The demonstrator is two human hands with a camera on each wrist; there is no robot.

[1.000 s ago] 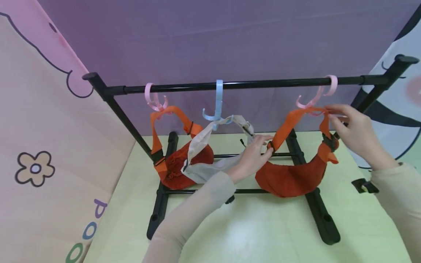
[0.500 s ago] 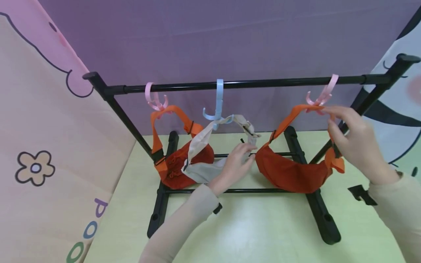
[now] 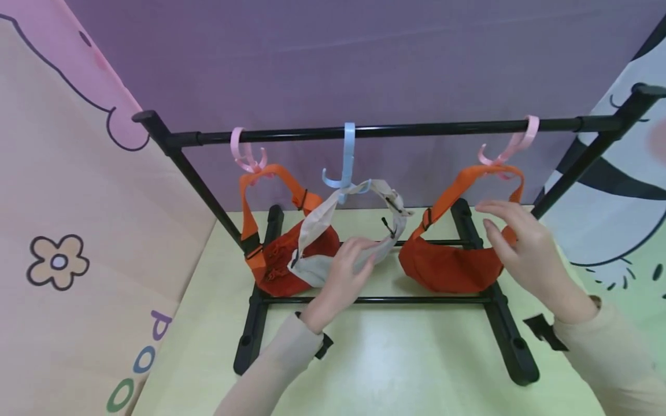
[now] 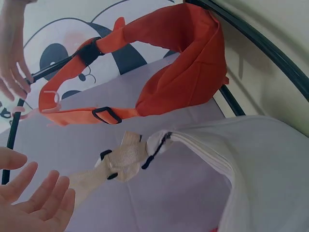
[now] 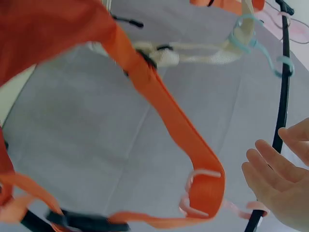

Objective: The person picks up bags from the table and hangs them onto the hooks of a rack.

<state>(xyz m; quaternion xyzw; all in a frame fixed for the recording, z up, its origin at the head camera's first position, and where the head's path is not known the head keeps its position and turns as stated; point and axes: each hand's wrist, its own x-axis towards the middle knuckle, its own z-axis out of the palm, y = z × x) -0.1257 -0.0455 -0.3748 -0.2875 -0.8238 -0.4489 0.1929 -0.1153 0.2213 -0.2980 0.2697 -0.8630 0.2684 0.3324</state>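
A red waist bag [image 3: 447,266] hangs at the right, its orange strap [image 5: 178,121] looped over a pink hook [image 3: 517,144]. Just in front of that strap's right side is my right hand [image 3: 533,257], fingers loosely bent and holding nothing. My left hand [image 3: 338,283] is in front of a white waist bag [image 3: 314,271], relaxed and gripping nothing; whether it brushes the fabric I cannot tell. That white bag hangs from a blue hook [image 3: 347,156]. Farther left, another red waist bag [image 3: 276,274] hangs by its orange strap on a second pink hook [image 3: 236,144].
The hooks sit on the black top bar [image 3: 442,128] of a rack with slanted uprights and black feet [image 3: 512,346]. It stands on a pale green table [image 3: 395,358]. A purple backdrop [image 3: 364,63] lies behind; printed panels flank both sides.
My right hand has let go of the orange strap and moved down and left. My left hand has left the right bag's strap and drawn left. The right red bag now hangs free.
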